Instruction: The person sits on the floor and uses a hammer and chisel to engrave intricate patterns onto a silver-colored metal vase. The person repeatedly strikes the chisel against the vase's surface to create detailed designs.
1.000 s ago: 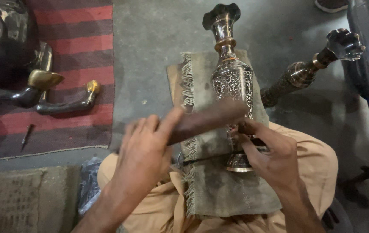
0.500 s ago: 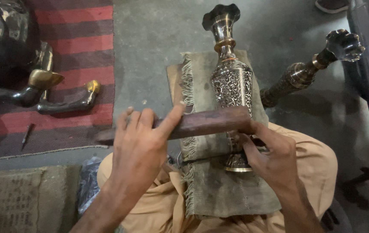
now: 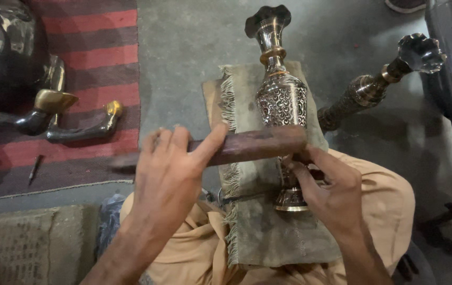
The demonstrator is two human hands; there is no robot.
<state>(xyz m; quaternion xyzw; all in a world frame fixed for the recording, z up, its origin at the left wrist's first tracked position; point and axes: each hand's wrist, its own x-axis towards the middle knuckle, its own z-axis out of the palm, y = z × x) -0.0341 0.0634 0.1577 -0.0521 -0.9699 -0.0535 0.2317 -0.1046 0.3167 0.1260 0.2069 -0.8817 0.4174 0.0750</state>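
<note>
Left hand: the left hand (image 3: 165, 182) sits at about 8 o'clock in the view, its fingers (image 3: 211, 145) closed around a brown wooden bar (image 3: 247, 146), thumb along its upper side.
Wooden bar: lies crosswise, 9 to 3 o'clock, over the lower body of the vase.
Right hand: the right hand (image 3: 329, 187) at 4 o'clock has fingers curled on the vase's narrow stem, just above its foot.
Vase: an engraved metal vase (image 3: 281, 100) lies lengthwise on a fringed cloth (image 3: 268, 237) across the person's lap, mouth toward 12 o'clock.
Nearby: a second vase (image 3: 374, 87) lies on the floor (image 3: 184, 47) at 2 o'clock; a striped rug (image 3: 99, 58) at 10 o'clock.
</note>
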